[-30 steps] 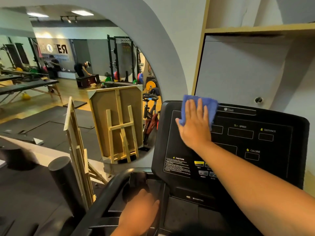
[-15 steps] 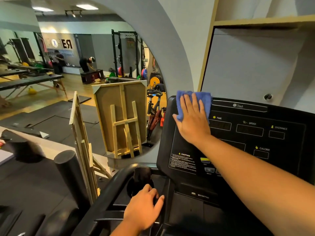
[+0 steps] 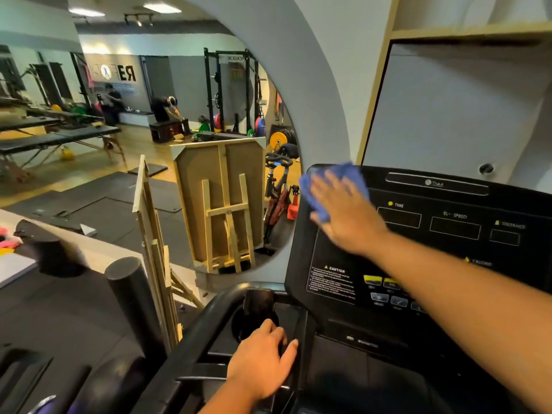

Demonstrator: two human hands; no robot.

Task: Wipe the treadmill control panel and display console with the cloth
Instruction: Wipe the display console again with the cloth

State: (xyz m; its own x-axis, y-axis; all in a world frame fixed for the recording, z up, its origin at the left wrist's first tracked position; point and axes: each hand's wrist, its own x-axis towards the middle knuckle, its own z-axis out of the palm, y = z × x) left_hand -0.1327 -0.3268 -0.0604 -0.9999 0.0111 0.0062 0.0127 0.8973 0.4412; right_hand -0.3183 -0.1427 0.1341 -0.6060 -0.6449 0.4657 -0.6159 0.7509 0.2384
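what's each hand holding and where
Right hand presses flat on the middle of the blue cloth at the top left corner of the console. Left hand rests on the treadmill frame, gripping nothing.

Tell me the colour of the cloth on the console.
Plain blue cloth, seen best in the head view.

Cloth under right hand at console upper-left corner; left hand below, beside handrail.

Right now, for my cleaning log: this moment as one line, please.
right hand: pressing blue cloth flat on console, upper-left corner | left hand: resting on lower frame
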